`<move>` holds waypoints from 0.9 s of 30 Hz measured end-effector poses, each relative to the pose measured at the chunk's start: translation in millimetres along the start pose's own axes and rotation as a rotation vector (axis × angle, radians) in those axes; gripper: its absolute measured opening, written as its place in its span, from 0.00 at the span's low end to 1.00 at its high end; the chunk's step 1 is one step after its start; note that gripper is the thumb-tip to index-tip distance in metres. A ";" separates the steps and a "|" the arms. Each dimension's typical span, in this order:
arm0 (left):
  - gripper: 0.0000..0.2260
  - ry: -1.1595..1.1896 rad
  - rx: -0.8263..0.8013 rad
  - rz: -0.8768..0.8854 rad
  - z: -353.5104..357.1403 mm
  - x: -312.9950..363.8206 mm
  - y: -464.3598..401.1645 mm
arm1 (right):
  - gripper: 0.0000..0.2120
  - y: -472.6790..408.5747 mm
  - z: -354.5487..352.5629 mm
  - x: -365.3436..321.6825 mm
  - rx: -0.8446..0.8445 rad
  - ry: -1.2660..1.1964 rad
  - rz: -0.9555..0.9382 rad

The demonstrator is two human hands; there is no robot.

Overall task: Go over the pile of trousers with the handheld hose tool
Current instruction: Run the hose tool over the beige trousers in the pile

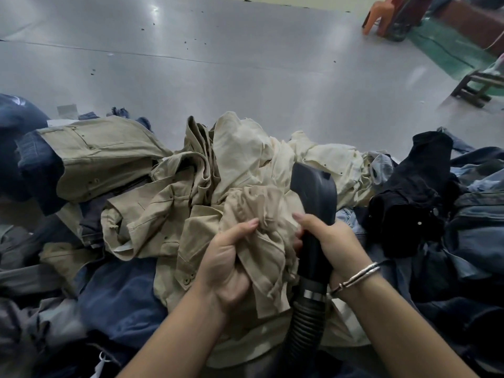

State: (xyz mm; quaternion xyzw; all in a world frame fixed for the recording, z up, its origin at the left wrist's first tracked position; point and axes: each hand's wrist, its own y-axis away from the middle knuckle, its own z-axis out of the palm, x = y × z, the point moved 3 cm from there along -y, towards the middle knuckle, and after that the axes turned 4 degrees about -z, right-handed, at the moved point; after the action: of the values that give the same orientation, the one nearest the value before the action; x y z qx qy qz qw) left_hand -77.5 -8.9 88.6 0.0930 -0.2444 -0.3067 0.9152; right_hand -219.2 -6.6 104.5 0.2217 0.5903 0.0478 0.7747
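Note:
A pile of trousers [141, 170] covers the near part of a grey table: khaki and cream pairs in the middle, dark blue ones at the left, black and denim ones at the right. My left hand [226, 266] grips a bunched fold of khaki trousers [261, 241] at the pile's front. My right hand [327, 241] holds the black handle of the hose tool [313, 192]. Its wide black head rests on the cream cloth just beyond my fingers. A ribbed black hose [302, 323] runs down from the handle toward me between my forearms.
The grey table top [218, 64] stretches away beyond the pile, with small dark specks on it. An orange plastic chair [379, 15] and a low wooden stool [477, 88] stand on the floor at the far right. A silver bracelet [357, 276] circles my right wrist.

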 end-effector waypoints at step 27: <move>0.10 -0.463 0.287 0.340 -10.2 28.0 -4.6 | 0.23 48.8 -17.5 -44.5 -0.412 0.354 -0.017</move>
State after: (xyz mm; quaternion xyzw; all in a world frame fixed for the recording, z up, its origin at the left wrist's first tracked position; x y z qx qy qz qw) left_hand -55.4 -29.3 89.3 0.1065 -0.4990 -0.1248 0.8509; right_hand -239.7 27.3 160.2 0.0426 0.6962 0.1984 0.6886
